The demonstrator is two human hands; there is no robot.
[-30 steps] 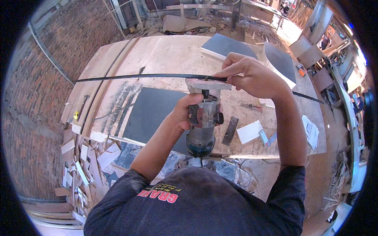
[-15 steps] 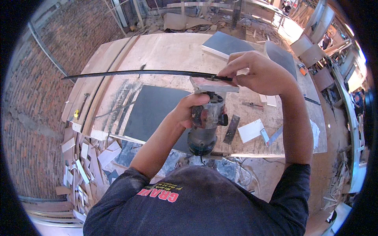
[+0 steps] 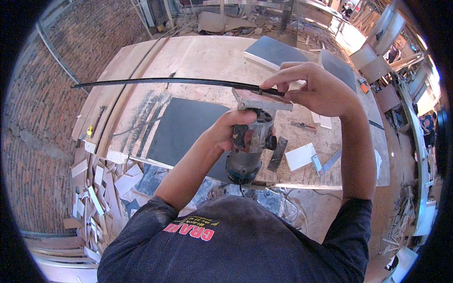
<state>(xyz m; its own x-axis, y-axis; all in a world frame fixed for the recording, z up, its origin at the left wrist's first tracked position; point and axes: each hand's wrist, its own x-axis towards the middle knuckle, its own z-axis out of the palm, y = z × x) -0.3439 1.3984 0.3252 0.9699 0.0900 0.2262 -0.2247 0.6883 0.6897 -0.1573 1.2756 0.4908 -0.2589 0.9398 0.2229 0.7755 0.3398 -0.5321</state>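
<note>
Router [image 3: 249, 153] in the left fingers [image 3: 241, 117], more tilted than before

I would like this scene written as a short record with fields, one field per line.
Left hand: grips the body of a power tool
Right hand: pinches a long black strip at the tool's base plate
Surface below: wooden table
Mostly left of tool: dark panel
Right of tool: white piece
Far left: brick wall
Lower left: scattered offcuts
</note>
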